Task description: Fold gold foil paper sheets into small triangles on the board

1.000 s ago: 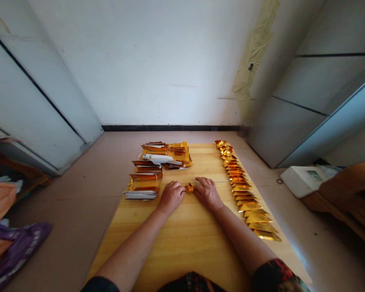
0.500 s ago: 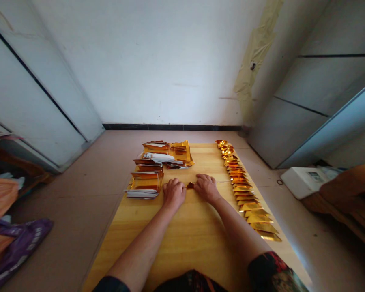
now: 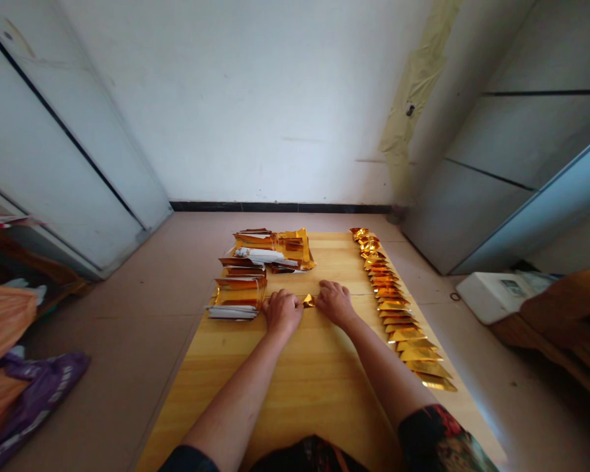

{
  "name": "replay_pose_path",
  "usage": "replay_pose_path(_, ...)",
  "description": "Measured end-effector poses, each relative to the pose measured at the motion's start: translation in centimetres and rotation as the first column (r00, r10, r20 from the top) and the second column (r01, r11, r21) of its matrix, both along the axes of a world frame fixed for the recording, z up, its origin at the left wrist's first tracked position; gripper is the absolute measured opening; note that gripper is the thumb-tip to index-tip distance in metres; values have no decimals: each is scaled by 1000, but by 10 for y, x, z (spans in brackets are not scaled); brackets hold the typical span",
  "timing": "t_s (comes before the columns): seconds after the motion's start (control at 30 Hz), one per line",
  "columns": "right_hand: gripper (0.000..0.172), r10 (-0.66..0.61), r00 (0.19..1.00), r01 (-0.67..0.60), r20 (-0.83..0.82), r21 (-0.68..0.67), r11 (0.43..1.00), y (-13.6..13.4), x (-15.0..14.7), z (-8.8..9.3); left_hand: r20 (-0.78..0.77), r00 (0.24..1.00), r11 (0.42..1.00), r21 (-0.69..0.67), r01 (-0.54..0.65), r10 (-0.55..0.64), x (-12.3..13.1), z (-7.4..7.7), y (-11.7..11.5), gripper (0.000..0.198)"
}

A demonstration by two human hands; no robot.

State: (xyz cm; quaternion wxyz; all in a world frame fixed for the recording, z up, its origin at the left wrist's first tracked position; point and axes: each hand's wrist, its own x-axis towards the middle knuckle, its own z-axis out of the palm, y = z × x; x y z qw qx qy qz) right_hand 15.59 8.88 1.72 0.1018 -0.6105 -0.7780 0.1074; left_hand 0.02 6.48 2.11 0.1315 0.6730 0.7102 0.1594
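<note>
My left hand (image 3: 281, 311) and my right hand (image 3: 334, 303) lie close together on the wooden table (image 3: 295, 387), fingers curled down onto a small piece of gold foil paper (image 3: 308, 301) that shows between them. Most of the paper is hidden under my fingers. Just left of my left hand stand stacks of gold foil sheets (image 3: 238, 294). To the right of my right hand runs a row of folded gold pieces (image 3: 398, 308) along the table's right edge.
More foil stacks (image 3: 282, 249) sit at the table's far end. On the floor are a purple bag (image 3: 34, 393) at the left and a white box (image 3: 494, 295) at the right. A wooden bench (image 3: 565, 314) stands beyond the box.
Both hands have shifted slightly away from me on the table and stayed pressed on the gold paper, which shows less between them than a second ago.
</note>
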Motion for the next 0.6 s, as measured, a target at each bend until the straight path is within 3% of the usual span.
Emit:
replay_pose_path(0.37,20,-23,1000,23,14,-14,1000,1,-2,4,-18,999,999,-10,-36,36,3,2,0,11)
replay_pose_path(0.6,20,-28,1000,28,14,-11,1000,1,-3,2,-31,998,996,72,-46,48,4,-3,-8,17)
